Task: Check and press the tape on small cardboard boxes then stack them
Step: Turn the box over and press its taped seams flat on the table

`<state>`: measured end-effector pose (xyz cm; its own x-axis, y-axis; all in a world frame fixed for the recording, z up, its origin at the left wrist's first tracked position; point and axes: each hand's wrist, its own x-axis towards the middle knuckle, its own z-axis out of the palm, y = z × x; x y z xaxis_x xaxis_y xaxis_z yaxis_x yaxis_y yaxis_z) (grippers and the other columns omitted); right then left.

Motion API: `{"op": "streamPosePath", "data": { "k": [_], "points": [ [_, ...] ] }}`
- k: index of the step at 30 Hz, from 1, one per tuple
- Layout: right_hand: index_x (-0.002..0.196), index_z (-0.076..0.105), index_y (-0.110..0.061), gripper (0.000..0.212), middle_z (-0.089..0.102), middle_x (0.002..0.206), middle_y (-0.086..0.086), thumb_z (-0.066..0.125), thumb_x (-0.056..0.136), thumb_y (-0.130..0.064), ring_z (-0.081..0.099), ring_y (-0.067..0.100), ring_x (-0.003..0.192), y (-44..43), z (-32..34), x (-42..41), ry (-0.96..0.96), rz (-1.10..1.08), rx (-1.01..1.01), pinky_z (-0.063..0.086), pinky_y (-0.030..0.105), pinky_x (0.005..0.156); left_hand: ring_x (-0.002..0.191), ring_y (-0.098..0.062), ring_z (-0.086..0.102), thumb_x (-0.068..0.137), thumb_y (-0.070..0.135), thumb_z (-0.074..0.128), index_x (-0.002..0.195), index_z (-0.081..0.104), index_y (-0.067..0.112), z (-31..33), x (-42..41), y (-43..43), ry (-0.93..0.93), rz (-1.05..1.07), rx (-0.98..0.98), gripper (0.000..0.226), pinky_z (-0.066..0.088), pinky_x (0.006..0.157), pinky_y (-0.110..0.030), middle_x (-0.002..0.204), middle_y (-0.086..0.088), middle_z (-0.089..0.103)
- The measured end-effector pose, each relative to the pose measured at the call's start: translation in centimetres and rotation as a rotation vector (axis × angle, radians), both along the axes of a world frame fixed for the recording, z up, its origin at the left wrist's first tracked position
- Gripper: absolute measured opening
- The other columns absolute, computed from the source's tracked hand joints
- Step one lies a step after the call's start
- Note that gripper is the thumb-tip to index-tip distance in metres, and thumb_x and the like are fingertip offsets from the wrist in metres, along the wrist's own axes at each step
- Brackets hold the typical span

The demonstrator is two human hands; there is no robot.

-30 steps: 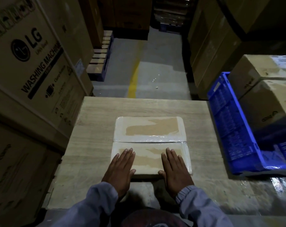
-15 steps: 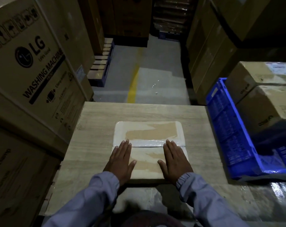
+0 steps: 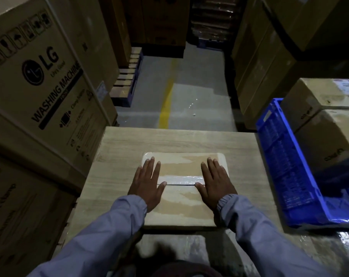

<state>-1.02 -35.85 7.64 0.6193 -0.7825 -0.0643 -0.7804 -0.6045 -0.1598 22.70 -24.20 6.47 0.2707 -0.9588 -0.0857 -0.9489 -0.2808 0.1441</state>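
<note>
The left hand (image 3: 146, 184) and right hand (image 3: 216, 182) lay apart, fingers straight, pressing two flat brown tape-covered cardboard boxes (image 3: 181, 208) in the middle of the pale wooden tabletop (image 3: 117, 156); these seemed light, stiff and slippery, best gripped at the side edges.

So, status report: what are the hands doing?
Left hand, right hand: both flat, pressing. Far box and near box side by side, unstacked. Blue crate apart, at right.
</note>
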Motion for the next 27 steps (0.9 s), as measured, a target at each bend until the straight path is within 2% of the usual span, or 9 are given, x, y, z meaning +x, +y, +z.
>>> {"op": "streamPosePath", "data": {
  "k": [4,6,8,9,11,14,21,25,27],
  "points": [
    [0.145,0.039,-0.012,0.07,0.029,0.155,0.014,0.037,0.092,-0.056,0.027,0.033,0.143,-0.1,-0.5,0.0,-0.026,-0.009,-0.028,0.027,0.046,0.114,0.149,-0.022,0.005,0.092,0.057,0.024,0.155,0.016,0.019,-0.6,0.1,0.0,-0.034,0.007,-0.005,0.074,0.003,0.116,-0.041,0.163,-0.004,0.006],
    [0.129,0.054,-0.015,0.053,0.047,0.139,0.012,0.043,0.09,-0.05,0.046,0.035,0.124,-1.1,0.2,0.4,-0.067,-0.015,-0.1,0.038,0.045,0.1,0.141,-0.028,0.024,0.091,0.056,0.032,0.148,0.032,0.019,-0.2,0.4,-0.9,-0.03,0.028,-0.039,0.067,0.021,0.11,-0.045,0.157,-0.007,0.024],
    [0.111,0.058,-0.018,0.036,0.051,0.119,0.007,0.048,0.087,-0.045,0.05,0.033,0.104,-2.8,0.9,0.9,-0.103,-0.049,-0.156,0.038,0.042,0.087,0.126,-0.031,0.039,0.09,0.052,0.042,0.135,0.045,0.021,0.4,1.1,-2.4,-0.038,0.068,-0.093,0.055,0.034,0.099,-0.045,0.141,-0.006,0.039],
    [0.11,0.057,-0.018,0.036,0.05,0.117,0.008,0.049,0.086,-0.045,0.049,0.033,0.103,-3.6,0.9,1.0,-0.105,-0.071,-0.159,0.037,0.042,0.088,0.121,-0.031,0.041,0.089,0.051,0.044,0.131,0.048,0.021,0.5,1.5,-3.0,-0.032,0.101,-0.122,0.051,0.036,0.096,-0.044,0.136,-0.006,0.041],
    [0.126,0.052,-0.016,0.051,0.045,0.134,0.013,0.048,0.088,-0.048,0.044,0.035,0.121,-4.8,0.2,1.0,-0.076,-0.111,-0.132,0.034,0.043,0.101,0.126,-0.032,0.037,0.09,0.051,0.042,0.135,0.046,0.021,0.3,2.2,-3.6,0.005,0.159,-0.16,0.054,0.034,0.098,-0.045,0.142,-0.007,0.036],
    [0.147,0.034,-0.016,0.066,0.029,0.155,0.013,0.042,0.092,-0.052,0.025,0.032,0.142,-5.2,-1.0,1.0,-0.049,-0.154,-0.064,0.027,0.044,0.114,0.142,-0.028,0.021,0.094,0.05,0.041,0.149,0.027,0.024,-0.8,2.5,-3.6,0.112,0.183,-0.141,0.062,0.027,0.11,-0.046,0.159,-0.005,0.018],
    [0.147,0.033,-0.01,0.068,0.027,0.156,0.013,0.042,0.092,-0.049,0.02,0.029,0.145,-5.6,-1.2,1.1,-0.145,-0.169,-0.021,0.022,0.039,0.116,0.143,-0.022,0.026,0.097,0.043,0.043,0.151,0.019,0.028,-1.2,2.6,-3.8,0.303,0.209,-0.245,0.061,0.035,0.106,-0.039,0.161,0.003,0.011],
    [0.151,0.015,-0.001,0.083,0.017,0.158,0.02,0.052,0.092,-0.045,0.015,0.033,0.145,-5.4,-1.0,1.0,-0.325,-0.381,0.104,0.017,0.041,0.119,0.131,-0.03,0.047,0.099,0.037,0.044,0.152,0.012,0.022,-0.9,2.2,-3.8,0.538,0.66,-0.426,0.063,0.045,0.102,-0.043,0.159,-0.005,0.019],
    [0.153,0.009,-0.005,0.088,0.017,0.158,0.017,0.057,0.091,-0.046,0.018,0.032,0.145,-5.1,-0.7,0.8,-0.414,-0.56,0.245,0.019,0.039,0.117,0.126,-0.033,0.05,0.101,0.039,0.039,0.149,0.025,0.015,-0.3,2.0,-3.8,0.519,0.769,-0.339,0.056,0.043,0.101,-0.042,0.152,-0.012,0.035]
  ]
}}
